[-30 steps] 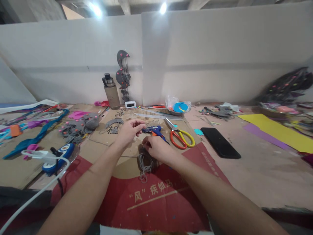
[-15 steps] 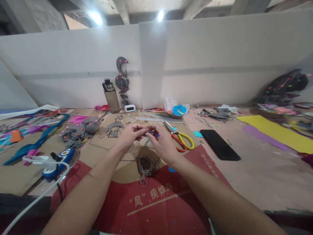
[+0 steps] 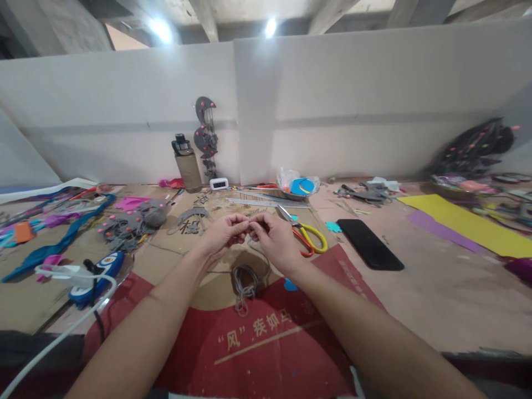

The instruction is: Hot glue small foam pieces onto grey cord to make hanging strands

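Observation:
My left hand (image 3: 222,234) and my right hand (image 3: 275,239) meet fingertip to fingertip over the middle of the table, both pinched shut. Between them runs a thin grey string (image 3: 251,239) that drops to a loose coil of grey string (image 3: 245,280) lying on the cardboard just below the hands. Orange and yellow scissors (image 3: 305,238) lie right beside my right hand. The blue glue gun seen earlier is hidden behind my hands.
A black phone (image 3: 369,251) lies right of the scissors. Grey felt cut-outs (image 3: 128,223), a water bottle (image 3: 184,163), a bowl of coloured pieces (image 3: 300,186), yellow sheets (image 3: 465,220), and a blue tool with white cable (image 3: 96,270) surround the work spot.
My right hand rose from the string coil to meet my left hand, and both now pinch the string between their fingertips. The glue gun has gone out of sight behind them.

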Motion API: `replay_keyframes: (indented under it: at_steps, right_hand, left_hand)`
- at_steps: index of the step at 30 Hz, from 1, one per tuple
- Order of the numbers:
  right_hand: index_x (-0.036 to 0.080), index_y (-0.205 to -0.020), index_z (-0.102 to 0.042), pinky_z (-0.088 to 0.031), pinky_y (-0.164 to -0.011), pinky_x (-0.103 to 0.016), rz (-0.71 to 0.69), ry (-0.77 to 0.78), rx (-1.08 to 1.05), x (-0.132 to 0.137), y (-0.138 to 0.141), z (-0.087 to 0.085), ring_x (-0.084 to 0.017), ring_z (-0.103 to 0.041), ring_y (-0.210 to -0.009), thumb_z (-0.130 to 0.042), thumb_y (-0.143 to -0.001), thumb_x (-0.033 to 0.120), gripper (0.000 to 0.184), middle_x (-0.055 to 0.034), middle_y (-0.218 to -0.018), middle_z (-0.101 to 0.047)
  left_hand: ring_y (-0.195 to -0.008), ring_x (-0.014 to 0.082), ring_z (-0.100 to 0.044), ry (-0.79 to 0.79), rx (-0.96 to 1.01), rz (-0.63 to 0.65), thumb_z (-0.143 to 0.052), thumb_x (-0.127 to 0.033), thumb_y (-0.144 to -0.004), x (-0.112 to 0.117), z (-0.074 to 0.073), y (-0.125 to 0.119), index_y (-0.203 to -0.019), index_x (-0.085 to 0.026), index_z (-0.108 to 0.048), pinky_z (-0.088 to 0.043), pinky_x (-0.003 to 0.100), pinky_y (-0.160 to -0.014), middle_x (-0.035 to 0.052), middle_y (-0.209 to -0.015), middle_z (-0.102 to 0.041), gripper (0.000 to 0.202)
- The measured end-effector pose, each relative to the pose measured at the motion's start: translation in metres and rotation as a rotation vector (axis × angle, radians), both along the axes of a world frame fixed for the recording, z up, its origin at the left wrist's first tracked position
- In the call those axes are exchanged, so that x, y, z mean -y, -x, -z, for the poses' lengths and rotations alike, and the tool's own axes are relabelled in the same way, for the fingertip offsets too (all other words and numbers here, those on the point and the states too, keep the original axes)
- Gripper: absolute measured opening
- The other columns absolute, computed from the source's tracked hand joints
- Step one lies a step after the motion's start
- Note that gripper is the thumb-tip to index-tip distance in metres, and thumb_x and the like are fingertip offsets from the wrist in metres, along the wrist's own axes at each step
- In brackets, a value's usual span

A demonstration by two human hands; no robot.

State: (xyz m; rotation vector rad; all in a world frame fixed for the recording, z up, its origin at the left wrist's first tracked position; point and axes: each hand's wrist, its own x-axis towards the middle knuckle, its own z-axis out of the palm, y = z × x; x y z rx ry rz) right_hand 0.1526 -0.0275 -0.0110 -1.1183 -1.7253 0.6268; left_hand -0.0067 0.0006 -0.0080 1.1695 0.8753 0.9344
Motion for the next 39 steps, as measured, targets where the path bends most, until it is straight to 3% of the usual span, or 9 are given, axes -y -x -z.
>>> replay_keyframes:
  at_steps: [6,9,13,22,29,35,39]
  right_hand:
    - [0.018,-0.080,-0.054,-0.043,-0.072,-0.028,0.076,-0.074,0.073,0.000,0.003,0.000,-0.016,-0.056,-0.075,-0.045,-0.087,0.027,0.014,-0.0052,-0.079,-0.063]
    - [0.019,-0.079,-0.050,-0.045,-0.061,-0.026,0.016,0.103,-0.117,-0.004,0.006,0.004,-0.013,-0.055,-0.062,-0.043,-0.087,0.030,0.015,-0.0018,-0.070,-0.059]
    - [0.019,-0.078,-0.049,-0.046,-0.052,-0.024,-0.087,0.302,-0.426,-0.008,0.008,0.007,-0.010,-0.051,-0.051,-0.046,-0.083,0.036,0.018,0.0036,-0.061,-0.053]
    - [0.017,-0.081,-0.056,-0.047,-0.051,-0.021,-0.096,0.287,-0.397,-0.009,0.008,0.010,-0.009,-0.052,-0.053,-0.052,-0.081,0.036,0.019,0.0018,-0.065,-0.058]
    - [0.018,-0.082,-0.056,-0.046,-0.051,-0.022,-0.102,0.233,-0.344,-0.011,0.006,0.012,-0.009,-0.053,-0.053,-0.053,-0.081,0.032,0.014,0.0030,-0.067,-0.056]
    - [0.019,-0.078,-0.056,-0.044,-0.052,-0.023,-0.096,0.180,-0.264,-0.013,0.005,0.016,-0.008,-0.053,-0.053,-0.054,-0.081,0.029,0.011,0.0028,-0.068,-0.058]
    - [0.018,-0.075,-0.055,-0.043,-0.050,-0.023,-0.130,0.253,-0.371,-0.011,0.007,0.013,-0.009,-0.051,-0.050,-0.057,-0.078,0.029,0.011,0.0047,-0.059,-0.054]
  left_hand:
    - [-0.050,0.0039,-0.048,-0.028,-0.022,-0.037,-0.080,-0.039,-0.061,0.001,0.002,-0.006,-0.074,-0.013,-0.062,-0.037,0.017,-0.049,-0.0002,-0.066,-0.060,0.035]
    - [-0.050,0.0049,-0.049,-0.135,-0.042,-0.119,-0.077,-0.037,-0.064,0.002,0.004,-0.009,-0.072,-0.013,-0.064,-0.038,0.019,-0.050,0.0003,-0.065,-0.062,0.029]
    - [-0.056,0.0078,-0.054,-0.156,0.017,-0.190,-0.071,-0.038,-0.070,0.004,-0.001,-0.010,-0.083,-0.014,-0.067,-0.042,0.021,-0.055,0.0027,-0.072,-0.066,0.027]
    - [-0.063,0.0125,-0.055,-0.550,-0.408,-0.274,-0.068,-0.033,-0.073,0.015,-0.011,-0.009,-0.078,-0.016,-0.070,-0.043,0.025,-0.061,0.0025,-0.070,-0.066,0.017]
    - [-0.065,0.0122,-0.053,-0.664,-0.613,-0.215,-0.067,-0.032,-0.074,0.012,-0.017,-0.003,-0.072,-0.017,-0.065,-0.041,0.025,-0.063,0.0007,-0.070,-0.063,0.016]
    - [-0.057,0.0115,-0.049,-0.546,-0.666,-0.052,-0.061,-0.039,-0.078,0.007,-0.017,0.004,-0.075,-0.016,-0.059,-0.037,0.024,-0.056,-0.0018,-0.062,-0.056,0.023]
    - [-0.060,0.0115,-0.046,-0.683,-0.714,-0.055,-0.059,-0.042,-0.080,0.007,-0.019,0.005,-0.071,-0.017,-0.058,-0.034,0.024,-0.057,-0.0012,-0.064,-0.054,0.027]
